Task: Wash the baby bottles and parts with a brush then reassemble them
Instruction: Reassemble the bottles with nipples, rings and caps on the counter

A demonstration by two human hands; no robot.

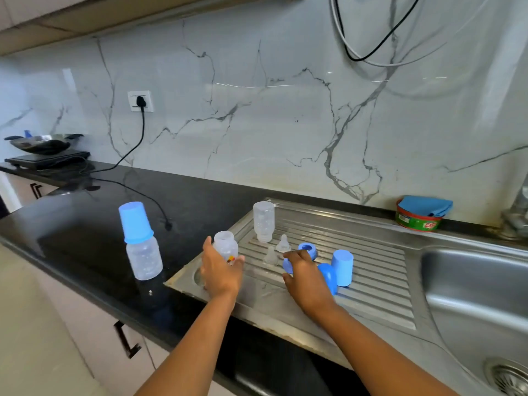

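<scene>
while the left hand (220, 270) was curled round the open bottle (225, 244), thumb on one side and fingers (239, 260) wrapped round the other, that bottle stood upright and uncapped at the left edge of the steel draining board (371, 295). the right hand (305, 275) lay just beside it on the ridged steel, forefinger and thumb bent and closed on a blue ring (286, 265) that rested on the board under the fingertips. just beyond those fingertips sat a second blue ring (307, 248), and a little to their left stood two clear teats, the near teat (270, 255) between the two hands and the far teat (283, 243) behind it. further out from the fingers an inverted bottle (263, 221) stood mouth down on the board, well apart from both hands. behind the right knuckles a blue cap (328, 277) lay tilted against the hand's far side, and an upright cap (342, 267) stood touching or nearly touching it; which, i could not tell. well to the left of the left thumb, off the steel and on the black counter (85, 224), stood the capped bottle (140, 241), whole with its blue cover on. far to the right of the right hand the sink basin (471, 281) dropped away, and beyond it, against the marble wall, a soap tub (417, 221) carried a folded blue cloth (425, 204).
</scene>
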